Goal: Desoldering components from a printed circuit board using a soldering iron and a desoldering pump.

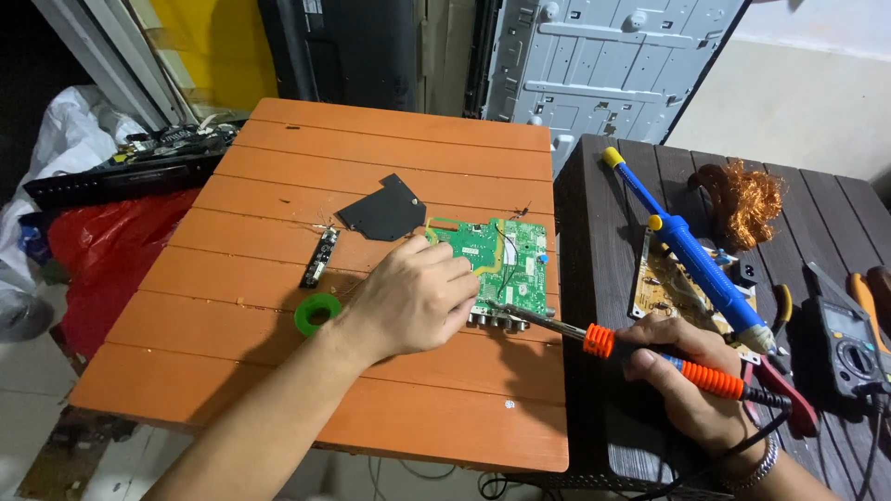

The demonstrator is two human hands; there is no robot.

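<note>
- At the centre of the frame, we see the left hand (pixel 418 297) pressed flat on a green circuit board (pixel 497 264), its fingers (pixel 455 269) together and curled over the board's near-left edge, apparently to keep it from sliding on the orange bench (pixel 278 278).
- At lower right, the right hand (pixel 691 380) is clamped around the orange-and-blue grip of a soldering iron (pixel 640 353); the iron is held low and slanted, so its metal tip reaches the board's lower edge beside the row of silver connectors.
- The iron's black cord runs off toward the bottom right, clear of the board.
- Just left of the left hand lies a green ring of tape (pixel 317 313); above it sit a small black strip board (pixel 320 257) and a dark, irregular plastic sheet (pixel 385 211), the sheet touching the board's upper-left corner.
- On the dark slatted bench (pixel 603 232) at right, near the working hand, we see a long blue desoldering pump (pixel 691 250) lying across a yellowish circuit board (pixel 664 288), a tangle of copper wire (pixel 742 199) above it, red-handled pliers (pixel 784 390) and a multimeter (pixel 849 343) at the far right edge.
- Across the top of the frame, a grey metal panel (pixel 603 56) leans upright behind both benches; at upper left, a black electronic unit (pixel 139 162) rests over red and white plastic bags.
</note>
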